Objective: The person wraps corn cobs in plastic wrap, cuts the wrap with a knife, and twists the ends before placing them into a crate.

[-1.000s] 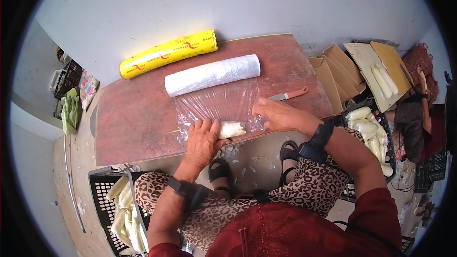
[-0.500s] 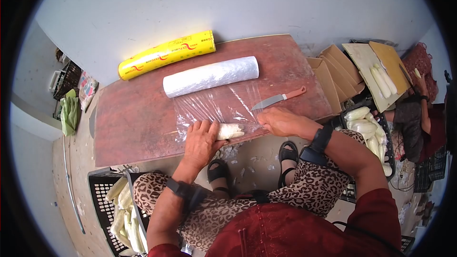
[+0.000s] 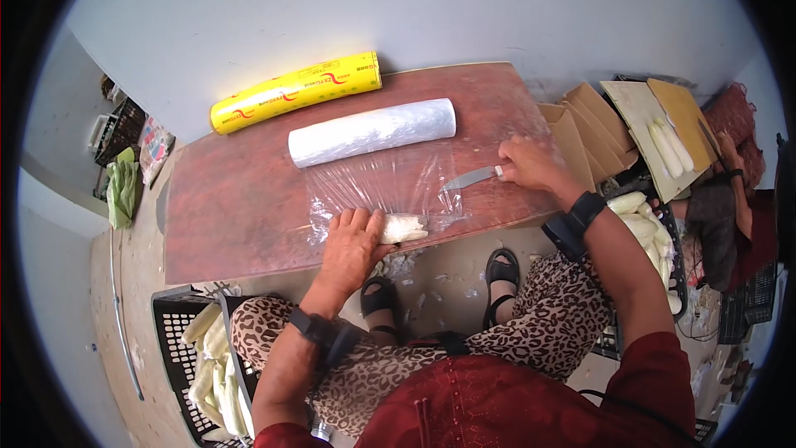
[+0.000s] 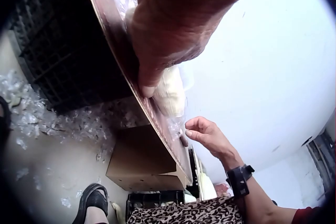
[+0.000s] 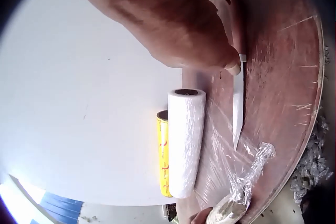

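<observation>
Fingers of our left hand [image 3: 348,253] curl over a pale vegetable [image 3: 403,229], gripping it at the near edge of the reddish-brown table [image 3: 224,220], its right end showing past them. Our right hand [image 3: 535,164] is loosely curved and holds nothing, the thumb apart from the fingertips; it hovers at the knife [image 3: 473,177], and we cannot tell whether it touches.

Clear film [image 3: 377,187] spreads across the scratched tabletop from the white roll [image 3: 373,133] down to the vegetable. Behind that roll, a yellow roll [image 3: 294,92] lies along the table's far side, near the pale wall [image 3: 414,8].

Around us, film scraps [image 3: 406,265] litter the floor [image 3: 448,303]. A black crate [image 3: 172,323] of pale vegetables stands at our left; cardboard [image 3: 580,133] sits just beside the table's right end. Farther right, another person [image 3: 738,216] works near a board [image 3: 630,120] bearing long pale vegetables [image 3: 670,148].
</observation>
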A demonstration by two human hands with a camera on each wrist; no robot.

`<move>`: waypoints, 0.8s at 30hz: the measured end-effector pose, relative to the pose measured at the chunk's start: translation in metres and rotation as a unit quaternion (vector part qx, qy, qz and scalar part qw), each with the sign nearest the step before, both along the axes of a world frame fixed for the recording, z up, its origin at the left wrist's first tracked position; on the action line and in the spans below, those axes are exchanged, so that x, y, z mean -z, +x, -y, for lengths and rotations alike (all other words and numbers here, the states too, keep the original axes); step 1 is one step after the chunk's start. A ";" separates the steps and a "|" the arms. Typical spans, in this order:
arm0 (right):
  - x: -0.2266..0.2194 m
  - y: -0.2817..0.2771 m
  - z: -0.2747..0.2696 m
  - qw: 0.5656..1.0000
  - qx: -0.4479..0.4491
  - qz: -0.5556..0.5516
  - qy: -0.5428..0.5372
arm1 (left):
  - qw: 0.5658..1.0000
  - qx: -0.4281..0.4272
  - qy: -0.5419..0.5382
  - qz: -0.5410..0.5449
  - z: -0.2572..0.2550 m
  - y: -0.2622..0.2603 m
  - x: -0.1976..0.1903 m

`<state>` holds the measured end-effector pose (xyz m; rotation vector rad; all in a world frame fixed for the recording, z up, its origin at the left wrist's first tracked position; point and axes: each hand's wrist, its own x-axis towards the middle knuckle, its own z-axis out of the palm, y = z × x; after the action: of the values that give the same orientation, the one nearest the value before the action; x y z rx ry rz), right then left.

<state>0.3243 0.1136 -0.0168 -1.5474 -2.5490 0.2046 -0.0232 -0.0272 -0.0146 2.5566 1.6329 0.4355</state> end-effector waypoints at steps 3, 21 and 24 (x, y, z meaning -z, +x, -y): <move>-0.001 0.014 -0.008 0.996 -0.002 0.011 -0.091 | 1.000 0.003 0.010 -0.006 0.002 -0.001 0.002; 0.002 0.049 0.011 0.991 0.024 0.123 -0.052 | 0.999 -0.018 -0.014 0.045 0.002 -0.007 0.006; 0.009 0.051 0.016 0.994 -0.007 0.109 0.024 | 0.998 -0.022 -0.028 0.048 0.003 -0.009 0.007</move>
<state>0.3751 0.0974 -0.0258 -1.6166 -2.7051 -0.0255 -0.0320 -0.0298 -0.0212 2.4244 1.6474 0.5009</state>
